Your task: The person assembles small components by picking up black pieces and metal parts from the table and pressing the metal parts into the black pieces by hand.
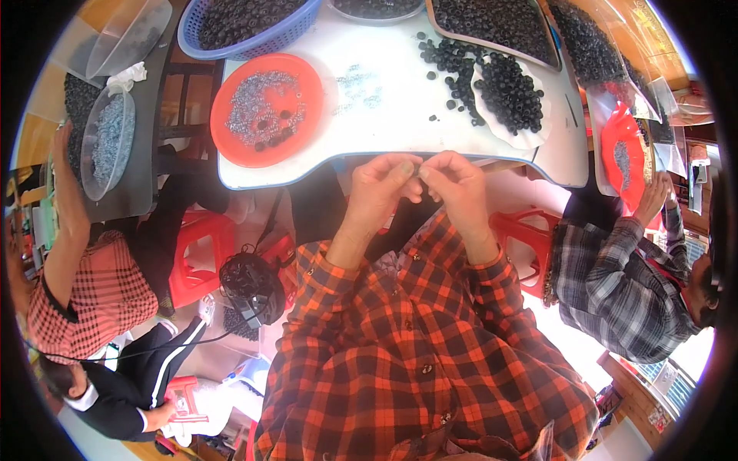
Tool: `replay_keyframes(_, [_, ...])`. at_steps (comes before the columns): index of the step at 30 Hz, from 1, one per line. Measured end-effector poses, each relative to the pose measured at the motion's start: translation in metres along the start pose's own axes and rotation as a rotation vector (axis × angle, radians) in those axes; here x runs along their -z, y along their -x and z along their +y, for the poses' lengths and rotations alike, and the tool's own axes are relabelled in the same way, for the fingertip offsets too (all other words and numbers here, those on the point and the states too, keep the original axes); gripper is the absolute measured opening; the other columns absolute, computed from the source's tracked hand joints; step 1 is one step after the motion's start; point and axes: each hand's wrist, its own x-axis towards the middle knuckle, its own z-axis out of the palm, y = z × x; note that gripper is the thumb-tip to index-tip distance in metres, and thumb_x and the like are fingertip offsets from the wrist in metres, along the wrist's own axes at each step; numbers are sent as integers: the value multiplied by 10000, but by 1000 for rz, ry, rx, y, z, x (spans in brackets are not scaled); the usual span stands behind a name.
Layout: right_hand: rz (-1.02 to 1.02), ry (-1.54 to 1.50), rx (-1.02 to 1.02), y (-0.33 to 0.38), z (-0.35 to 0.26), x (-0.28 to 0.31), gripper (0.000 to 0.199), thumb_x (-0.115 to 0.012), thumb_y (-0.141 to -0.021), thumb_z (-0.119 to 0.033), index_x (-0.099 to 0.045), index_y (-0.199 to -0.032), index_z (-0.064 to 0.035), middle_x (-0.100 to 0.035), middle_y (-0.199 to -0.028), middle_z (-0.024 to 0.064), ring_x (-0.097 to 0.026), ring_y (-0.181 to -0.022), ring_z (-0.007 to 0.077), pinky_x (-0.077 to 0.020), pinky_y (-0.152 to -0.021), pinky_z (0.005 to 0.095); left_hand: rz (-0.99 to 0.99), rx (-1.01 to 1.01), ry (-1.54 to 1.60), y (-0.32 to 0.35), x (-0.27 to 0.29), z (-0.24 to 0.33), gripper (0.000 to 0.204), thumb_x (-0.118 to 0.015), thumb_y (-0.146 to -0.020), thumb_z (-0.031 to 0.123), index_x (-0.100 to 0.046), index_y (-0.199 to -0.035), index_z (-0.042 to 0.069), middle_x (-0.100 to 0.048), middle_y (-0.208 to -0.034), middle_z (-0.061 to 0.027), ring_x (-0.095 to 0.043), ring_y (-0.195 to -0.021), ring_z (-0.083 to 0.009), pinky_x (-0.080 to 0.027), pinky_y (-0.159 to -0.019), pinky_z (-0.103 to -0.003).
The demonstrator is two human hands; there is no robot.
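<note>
Just off the near edge of the white table (354, 131), my left hand (380, 188) and my right hand (455, 184) meet, thumbs and fingers pinched together. Something small and dark shows between the fingertips, too little of it to name. An orange-red plate (307, 138) to the left of my hands holds many small silvery-clear pieces and several black round parts. Further off, a thin patch of small clear pieces (357, 88) lies on the tabletop. To the right, black ring-like parts (511, 92) are heaped on a white scalloped plate (530, 140), with more scattered beside it.
At the back stand a blue basket (254, 50) and a tray (500, 31), both full of black parts. Co-workers sit at left (100, 284) and right (623, 284); another person (115, 407) is at lower left. Red stools (201, 257) flank me, with a black bag (250, 288) beside one.
</note>
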Motion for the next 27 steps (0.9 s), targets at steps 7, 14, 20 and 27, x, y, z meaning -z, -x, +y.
replay_keyframes(7, [12, 225, 156, 3, 15, 3, 41, -660, -875, -19, -625, -883, 1, -643, -768, 5, -572, -686, 39, -476, -608, 200, 47, -44, -194, 8, 0, -10, 179, -585, -975, 69, -658, -1101, -35, -685, -855, -97, -657, -685, -149, -580, -620, -271])
replay_keyframes(14, [-8, 199, 130, -5, 4, 5, 71, -688, -868, -45, -642, -886, 6, -659, -785, 18, -588, -682, 54, -486, -602, 217, 53, 16, 54, 5, 10, -15, 168, -614, -950, 57, -657, -1082, -36, -690, -940, -108, -653, -719, -146, -566, -614, -271])
replay_keyframes(20, [284, 704, 530, -46, 10, 19, 78, -657, -862, -7, -682, -935, -21, -619, -826, 70, -618, -659, 174, -480, -592, 287, 58, 16, 97, 5, 9, -13, 182, -596, -974, 103, -662, -1080, -30, -695, -915, -103, -634, -666, -120, -547, -579, -247])
replay_keyframes(27, [225, 1081, 700, -71, 7, 24, 131, -656, -857, -51, -674, -986, -65, -596, -916, 78, -623, -744, 289, -494, -634, 403, 66, 9, 61, 5, 9, -12, 181, -596, -976, 108, -664, -1080, -25, -696, -917, -98, -636, -670, -120, -548, -582, -247])
